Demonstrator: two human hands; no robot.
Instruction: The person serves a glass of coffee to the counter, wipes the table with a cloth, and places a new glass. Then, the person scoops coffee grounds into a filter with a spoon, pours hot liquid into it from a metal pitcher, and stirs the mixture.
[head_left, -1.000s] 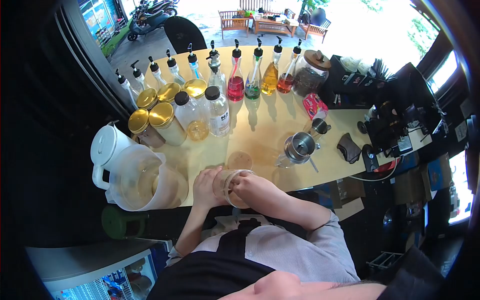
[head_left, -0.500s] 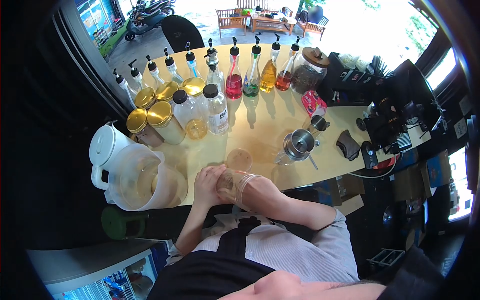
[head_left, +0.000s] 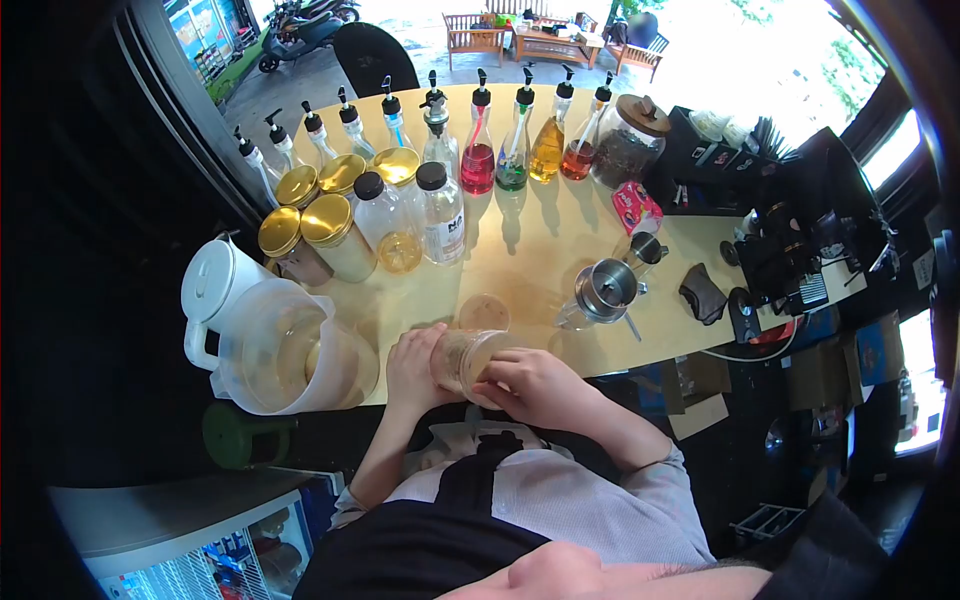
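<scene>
A clear jar [head_left: 460,358] lies tilted near the table's front edge, its mouth facing right. My left hand [head_left: 415,368] is wrapped round the jar's left end. My right hand [head_left: 525,382] is at the mouth, with its fingers bent at the rim and the fingertips partly inside; whether they pinch anything is hidden. Just behind the jar, a round translucent lid or disc [head_left: 484,313] lies flat on the table.
A large translucent pitcher [head_left: 270,350] and a white jug [head_left: 212,285] stand left. Gold-lidded jars [head_left: 340,235], clear bottles [head_left: 440,215] and pump bottles [head_left: 478,160] stand behind. Metal cups [head_left: 606,290] and a dark cloth [head_left: 703,294] are to the right.
My right hand, deep inside the jar half a second ago, has drawn back to its mouth. My left hand still holds the jar. The camera view has shifted slightly.
</scene>
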